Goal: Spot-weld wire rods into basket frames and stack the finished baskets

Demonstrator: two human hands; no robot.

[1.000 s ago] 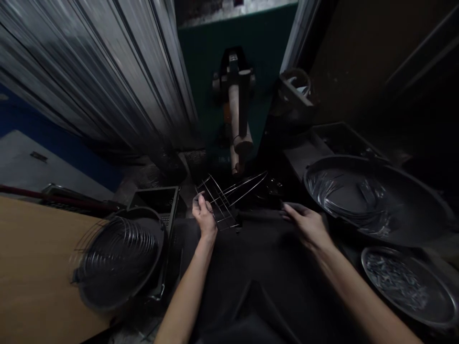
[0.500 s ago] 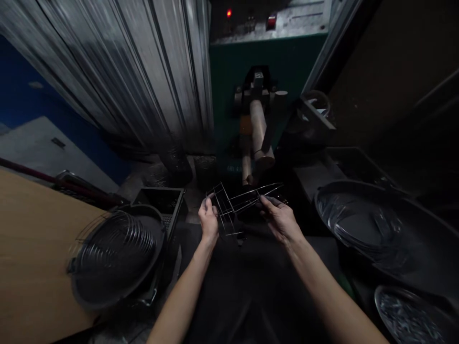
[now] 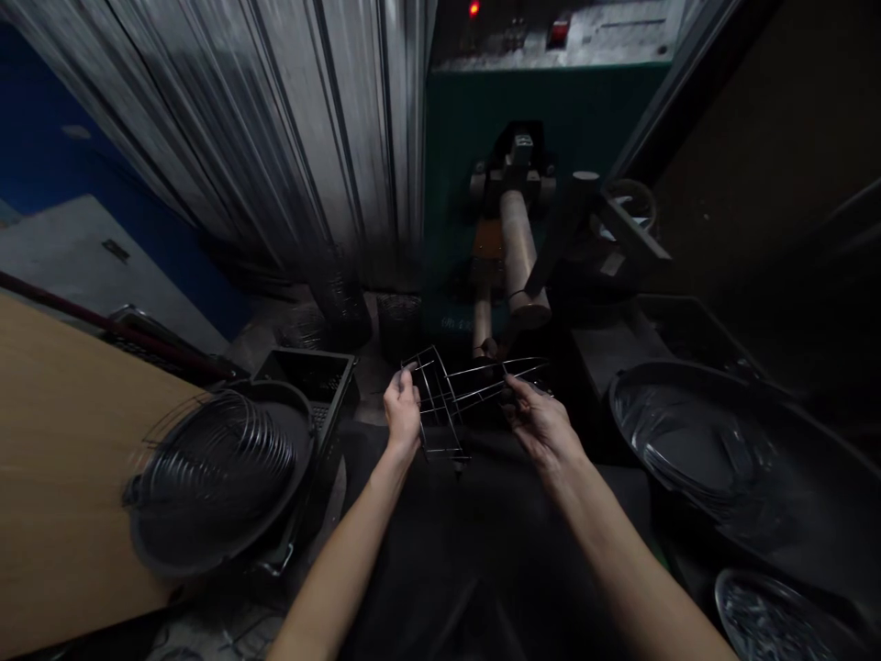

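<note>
A small welded wire rack [image 3: 452, 397] is held in front of me, below the electrode arms [image 3: 521, 243] of a green spot welder. My left hand [image 3: 403, 413] is closed on its boxy left end, thumb uppermost. Thumb and fingers of my right hand [image 3: 546, 427] pinch the longer, curved wires on the right side. Part of the wires fades into the dark behind my right fingers, so I cannot tell whether the rack touches the lower electrode [image 3: 483, 321].
On the left, a round dark tub [image 3: 155, 542] holds wire rings, beside a black crate [image 3: 337, 390]. A large basin [image 3: 791, 390] with bent wires stands right, above a bowl [image 3: 722, 597] of small metal pieces. A red lamp [image 3: 473, 9] glows on the welder.
The view has shifted, so the welder appears further right. Both hands keep their hold on the wire rack, which has tilted slightly between them.
</note>
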